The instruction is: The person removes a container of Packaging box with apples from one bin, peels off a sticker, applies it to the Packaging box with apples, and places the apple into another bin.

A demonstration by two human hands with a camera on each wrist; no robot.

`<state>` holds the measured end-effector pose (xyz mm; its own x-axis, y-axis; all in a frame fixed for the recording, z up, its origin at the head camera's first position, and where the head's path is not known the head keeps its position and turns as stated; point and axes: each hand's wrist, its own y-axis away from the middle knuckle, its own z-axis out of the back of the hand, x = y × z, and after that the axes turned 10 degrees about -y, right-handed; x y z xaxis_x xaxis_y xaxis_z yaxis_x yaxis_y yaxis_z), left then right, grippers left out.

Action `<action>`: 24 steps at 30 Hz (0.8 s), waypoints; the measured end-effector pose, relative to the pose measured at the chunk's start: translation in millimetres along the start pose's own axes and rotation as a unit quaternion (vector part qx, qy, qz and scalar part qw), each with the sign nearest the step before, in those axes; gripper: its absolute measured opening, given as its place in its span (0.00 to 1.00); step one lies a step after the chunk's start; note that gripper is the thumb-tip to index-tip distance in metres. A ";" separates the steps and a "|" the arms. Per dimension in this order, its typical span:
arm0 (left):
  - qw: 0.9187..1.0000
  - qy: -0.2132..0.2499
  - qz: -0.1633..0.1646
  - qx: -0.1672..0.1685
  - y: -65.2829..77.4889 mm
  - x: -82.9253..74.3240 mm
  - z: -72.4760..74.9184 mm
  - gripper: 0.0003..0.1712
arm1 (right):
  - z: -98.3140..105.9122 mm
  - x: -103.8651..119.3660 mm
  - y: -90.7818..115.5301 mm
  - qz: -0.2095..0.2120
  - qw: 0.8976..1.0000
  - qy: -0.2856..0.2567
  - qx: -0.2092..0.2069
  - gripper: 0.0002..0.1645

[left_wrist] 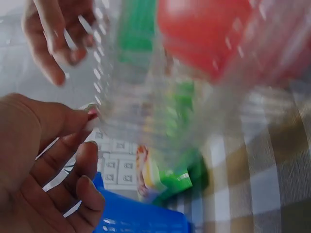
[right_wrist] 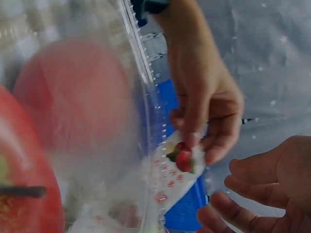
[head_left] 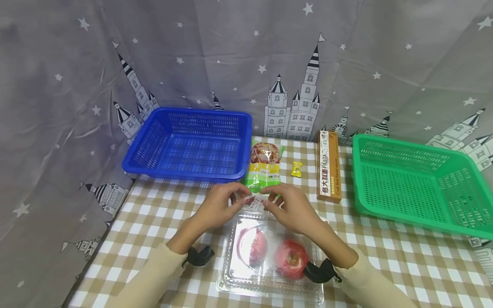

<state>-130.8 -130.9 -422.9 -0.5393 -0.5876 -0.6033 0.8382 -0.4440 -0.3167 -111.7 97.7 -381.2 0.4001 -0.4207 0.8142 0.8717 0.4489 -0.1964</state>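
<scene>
A white packet (head_left: pixel 255 204) printed with red characters and red fruit lies between my hands at the far edge of a clear plastic box. My left hand (head_left: pixel 221 204) pinches this packet between thumb and forefinger, plainest in the right wrist view, where the printed fruit (right_wrist: pixel 184 160) shows below the thumb. Close by on the other side, my right hand (head_left: pixel 295 209) has loosely bent fingers with a gap between them and nothing held. Two red apples (head_left: pixel 292 259) sit inside the clear box (head_left: pixel 269 291), partly hidden by glare on its lid.
At the back left stands a blue basket (head_left: pixel 186 175); a green basket (head_left: pixel 358 184) is at the right. Between them lie a green and yellow food bag (head_left: pixel 263 167), a small yellow wrapped candy (head_left: pixel 296 169) and a pasta box (head_left: pixel 329 167). A checked cloth (head_left: pixel 154 214) covers the table.
</scene>
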 end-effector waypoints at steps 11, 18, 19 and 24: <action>0.996 0.073 0.045 0.012 -1.2 -18.9 -0.5 0.08 | -5.2 -11.3 -8.5 0.029 0.999 -0.010 0.015 0.12; 0.989 0.120 0.086 0.024 -0.9 -19.7 -1.8 0.08 | -5.4 -12.0 -8.1 0.010 1.000 -0.018 -0.017 0.05; 0.988 0.123 0.091 0.023 -0.9 -19.2 -2.1 0.07 | -5.2 -12.1 -8.2 0.011 1.000 -0.017 -0.018 0.04; 0.985 0.132 0.108 0.017 -1.1 -16.8 -3.0 0.11 | -4.9 -13.4 -7.0 0.015 1.000 -0.018 -0.004 0.04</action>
<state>-122.4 -118.6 -414.6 -0.3052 -0.4755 -0.8251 0.9254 -0.3527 -0.1391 -121.8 96.4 -393.4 0.4160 -0.3774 0.8273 0.8618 0.4541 -0.2261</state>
